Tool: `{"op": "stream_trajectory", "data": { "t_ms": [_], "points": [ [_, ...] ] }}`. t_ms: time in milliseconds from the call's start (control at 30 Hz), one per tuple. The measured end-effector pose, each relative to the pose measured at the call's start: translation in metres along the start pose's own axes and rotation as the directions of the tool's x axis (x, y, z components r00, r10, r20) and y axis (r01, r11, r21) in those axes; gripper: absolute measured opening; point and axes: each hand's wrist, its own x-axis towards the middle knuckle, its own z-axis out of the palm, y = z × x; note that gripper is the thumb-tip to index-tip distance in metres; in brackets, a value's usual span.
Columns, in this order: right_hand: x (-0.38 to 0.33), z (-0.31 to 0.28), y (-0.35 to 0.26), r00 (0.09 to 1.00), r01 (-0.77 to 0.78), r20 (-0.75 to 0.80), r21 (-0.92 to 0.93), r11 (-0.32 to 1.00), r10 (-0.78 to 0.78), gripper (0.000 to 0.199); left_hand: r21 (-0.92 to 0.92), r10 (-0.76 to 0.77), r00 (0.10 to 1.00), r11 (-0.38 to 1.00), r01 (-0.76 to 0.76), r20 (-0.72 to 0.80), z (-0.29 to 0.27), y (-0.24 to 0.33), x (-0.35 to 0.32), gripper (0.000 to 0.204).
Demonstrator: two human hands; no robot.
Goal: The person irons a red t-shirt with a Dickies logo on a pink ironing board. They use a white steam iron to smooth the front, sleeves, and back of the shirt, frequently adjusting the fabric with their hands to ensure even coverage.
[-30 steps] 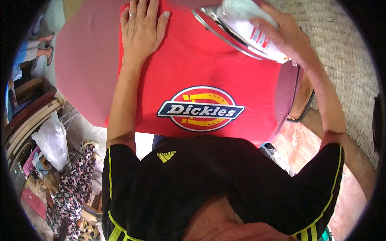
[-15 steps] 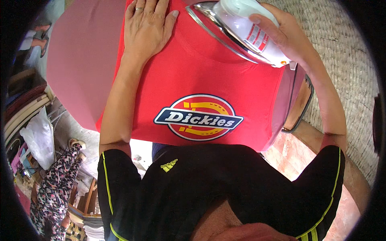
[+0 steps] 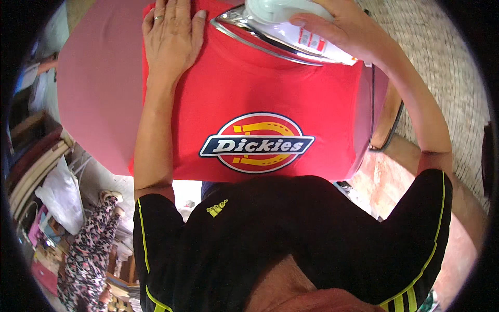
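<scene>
Mauve cloth-covered counter [image 3: 99,93] takes up most of the ground ahead of me, its rounded edge bending away to my left. Red shirt [image 3: 234,88] lies spread over it, near border close against my body, collar curve toward the far side, front looking mostly flat. White iron [image 3: 278,34] sits on the upper right of the shirt, beside the collar, silver tip pointing left and away; sole seems down on the cloth, though its far side is hidden. Blue, white and yellow emblem [image 3: 257,143] lies on the cloth nearest me, clear of the iron. My right grip [image 3: 351,31] is closed round the iron's handle, thumb along the near side, the other fingers mostly out of sight. My left grip [image 3: 171,44] clasps nothing: palm down on the shirt's left part, fingers stretched away, ring [image 3: 158,17] on one. Step in hand, as I judge it: pressing around the neckline, left side steadying. Next move probably calls for a smooth glide along the collar, with the tip kept well off my left thumb.
</scene>
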Motion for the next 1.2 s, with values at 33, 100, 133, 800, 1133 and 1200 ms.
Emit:
{"op": "stream_trajectory", "data": {
  "t_ms": [33,100,133,800,1133,1200],
  "points": [
    [-0.003,-0.002,0.001,1.000,0.016,0.003,-0.002,1.000,-0.016,0.047,-0.024,0.008,1.000,1.000,-0.008,0.003,0.004,-0.002,0.002,0.051],
    [-0.008,-0.001,0.014,0.999,0.041,0.024,-0.033,0.999,-0.041,0.046,-0.065,0.023,1.000,0.998,-0.023,0.006,0.020,-0.014,-0.001,0.058],
    [-0.014,-0.004,0.017,0.999,0.050,0.022,-0.047,0.998,-0.049,0.046,-0.052,0.035,0.999,0.998,-0.036,-0.023,0.024,-0.017,-0.004,0.057],
    [-0.147,0.078,0.097,0.619,-0.264,-0.742,0.111,0.958,0.257,0.034,-0.088,-0.032,0.998,0.995,0.038,0.060,0.006,-0.004,0.005,0.059],
    [-0.144,0.078,0.091,0.650,-0.355,-0.644,0.211,0.911,0.403,0.045,-0.565,0.420,0.905,0.730,-0.384,-0.073,0.077,0.120,0.088,0.035],
    [-0.167,0.081,0.074,0.713,-0.316,-0.631,0.097,0.944,0.304,0.049,-0.610,0.451,0.892,0.708,-0.355,0.004,0.095,0.142,0.100,0.033]
  ]
}}
